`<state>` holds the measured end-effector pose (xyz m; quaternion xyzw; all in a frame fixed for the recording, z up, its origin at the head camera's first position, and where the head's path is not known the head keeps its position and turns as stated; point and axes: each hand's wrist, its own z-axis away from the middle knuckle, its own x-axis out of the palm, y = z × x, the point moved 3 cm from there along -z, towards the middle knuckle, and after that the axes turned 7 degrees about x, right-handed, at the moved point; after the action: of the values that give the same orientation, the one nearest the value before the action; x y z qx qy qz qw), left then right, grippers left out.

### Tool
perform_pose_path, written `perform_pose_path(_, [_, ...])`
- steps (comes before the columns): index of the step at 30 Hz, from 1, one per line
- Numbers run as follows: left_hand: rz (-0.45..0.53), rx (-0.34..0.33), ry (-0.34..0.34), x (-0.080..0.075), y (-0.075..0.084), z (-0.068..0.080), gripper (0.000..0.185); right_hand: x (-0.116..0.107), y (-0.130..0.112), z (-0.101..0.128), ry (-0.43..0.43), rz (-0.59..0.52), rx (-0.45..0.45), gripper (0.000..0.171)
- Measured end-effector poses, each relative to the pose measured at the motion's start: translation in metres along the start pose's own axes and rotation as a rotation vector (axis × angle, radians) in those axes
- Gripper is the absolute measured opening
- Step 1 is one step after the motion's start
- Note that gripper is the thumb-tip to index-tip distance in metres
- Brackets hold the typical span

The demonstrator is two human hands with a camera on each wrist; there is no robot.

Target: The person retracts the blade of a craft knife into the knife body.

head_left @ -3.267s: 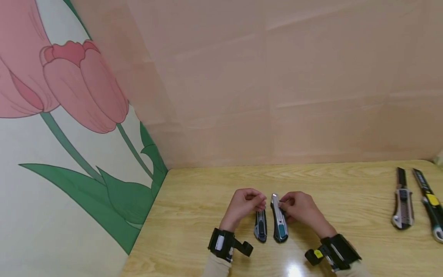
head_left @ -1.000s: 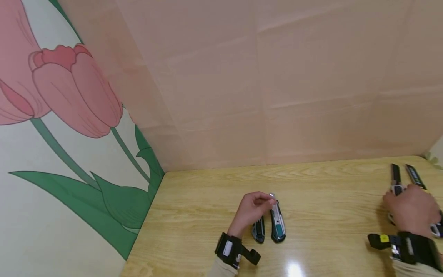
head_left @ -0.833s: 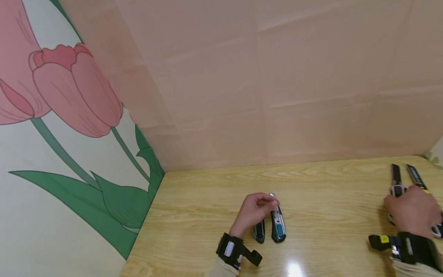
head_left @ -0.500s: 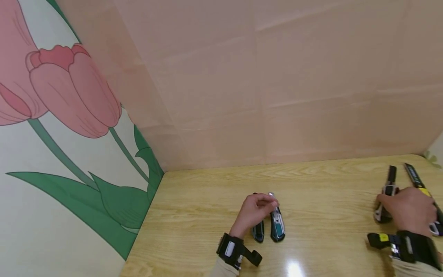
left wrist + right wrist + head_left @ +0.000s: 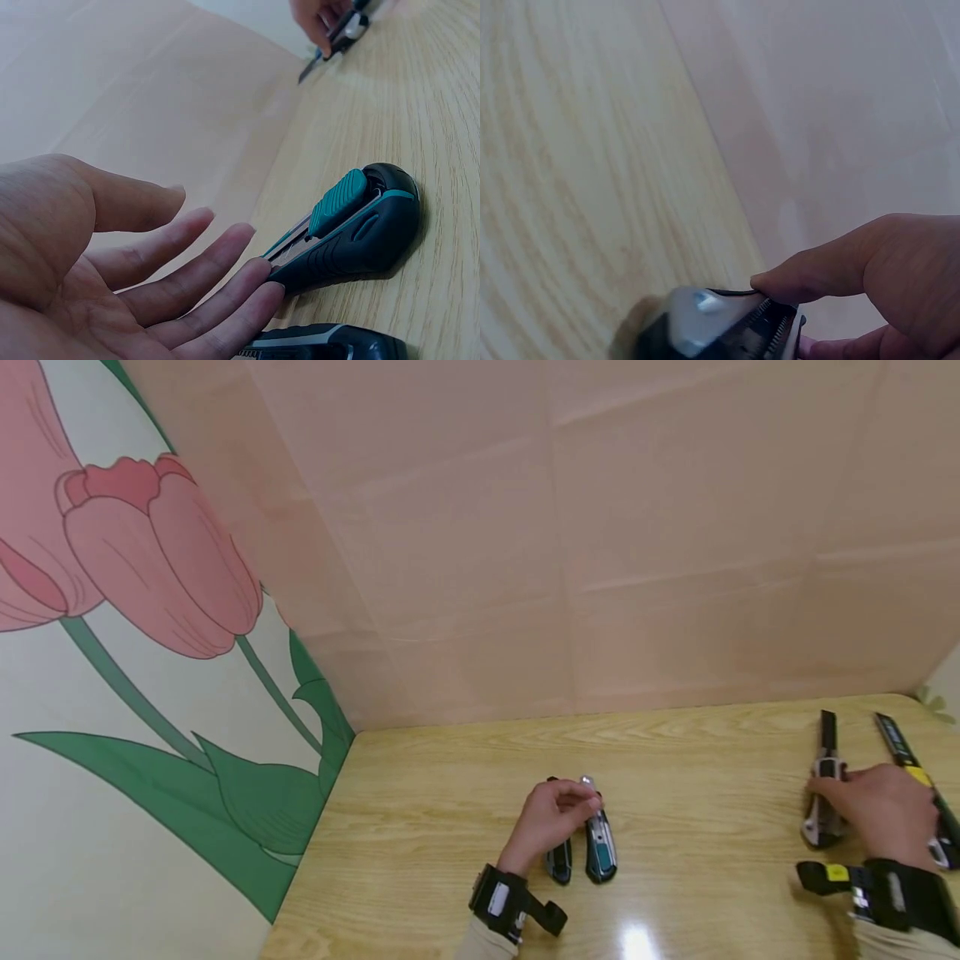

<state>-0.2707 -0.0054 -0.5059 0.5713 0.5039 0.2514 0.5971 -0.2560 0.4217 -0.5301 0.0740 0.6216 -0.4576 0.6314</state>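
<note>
At the right of the head view, my right hand [image 5: 888,814] pinches a grey-and-black snap-off utility knife [image 5: 822,814], its black blade extended away from me. Thumb and fingers hold its sides in the right wrist view, where the silver-and-black end [image 5: 720,322] is blurred. My left hand [image 5: 551,818] hovers with loosely extended fingers and nothing in its grasp. Beneath and beside it lie a silver-and-black utility knife with a teal slider [image 5: 602,852] and a darker utility knife [image 5: 559,864] that it partly covers. In the left wrist view, the fingertips overlap the teal-slider knife [image 5: 352,232].
A black-and-yellow utility knife [image 5: 900,745] lies beyond my right hand, partly hidden by it. The wooden table [image 5: 420,827] ends at a wall with pinkish-brown covering [image 5: 675,527]. A tulip mural [image 5: 187,560] stands at the left. Both wrists wear black camera straps.
My right hand has gone from the teal-slider knife to the right side, gripped the grey-and-black utility knife and shifted it left, apart from the black-and-yellow one. The left hand has stayed nearly still lately.
</note>
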Motion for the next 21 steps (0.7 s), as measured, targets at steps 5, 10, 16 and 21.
perform_pose_path(5, [0.002,0.005,0.007,0.000,0.000,-0.001,0.018,0.000,-0.014,0.000,-0.077,-0.013,-0.027,0.041])
perform_pose_path(10, [0.019,-0.004,0.032,-0.002,-0.001,-0.001,0.015,0.000,-0.035,0.009,-0.153,-0.041,-0.140,0.060])
perform_pose_path(16, [0.017,0.000,0.063,-0.004,-0.002,-0.001,0.013,0.009,-0.062,0.027,-0.255,-0.131,-0.268,0.075])
perform_pose_path(21, [0.038,-0.002,0.072,-0.004,-0.001,-0.001,0.013,0.019,-0.085,0.048,-0.297,-0.189,-0.356,0.077])
